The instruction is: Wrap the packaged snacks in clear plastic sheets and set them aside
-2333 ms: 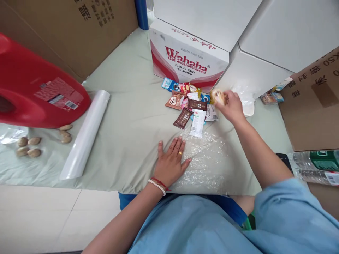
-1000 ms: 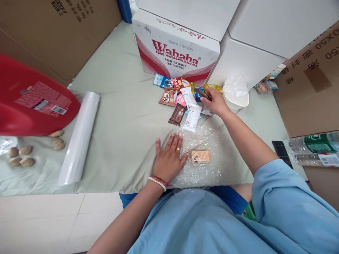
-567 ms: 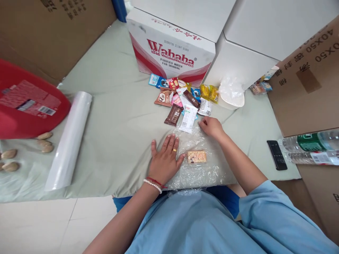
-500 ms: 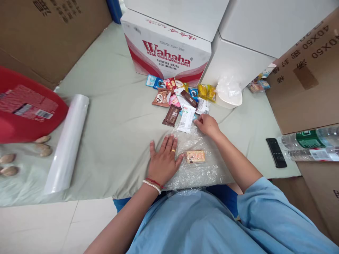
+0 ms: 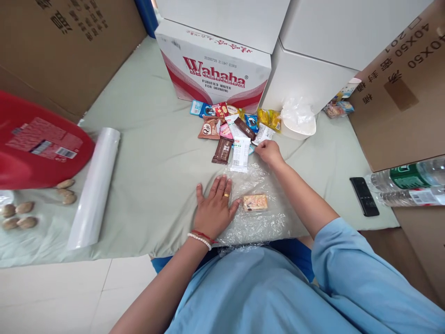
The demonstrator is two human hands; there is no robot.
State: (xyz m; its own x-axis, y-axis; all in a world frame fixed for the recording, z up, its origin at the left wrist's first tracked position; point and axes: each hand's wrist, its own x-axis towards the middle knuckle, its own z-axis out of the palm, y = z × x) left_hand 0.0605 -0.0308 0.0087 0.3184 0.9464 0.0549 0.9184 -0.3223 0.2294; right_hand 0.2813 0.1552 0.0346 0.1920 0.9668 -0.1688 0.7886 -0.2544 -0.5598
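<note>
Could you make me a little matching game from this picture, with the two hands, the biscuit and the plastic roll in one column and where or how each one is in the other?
1. left hand
2. right hand
3. wrapped biscuit
4. plastic roll

A. fingers at the near side of the snack pile
B. beside the red jug
C. spread flat, palm down
D. lying on clear film

Pairs: 1-C, 2-A, 3-D, 4-B

Before you, crinkled plastic film point(image 5: 273, 222) is shining, snack wrappers point(image 5: 240, 154) are looking glossy, cloth cover point(image 5: 149, 176) is looking matt, red plastic jug point(image 5: 41, 139) smooth
</note>
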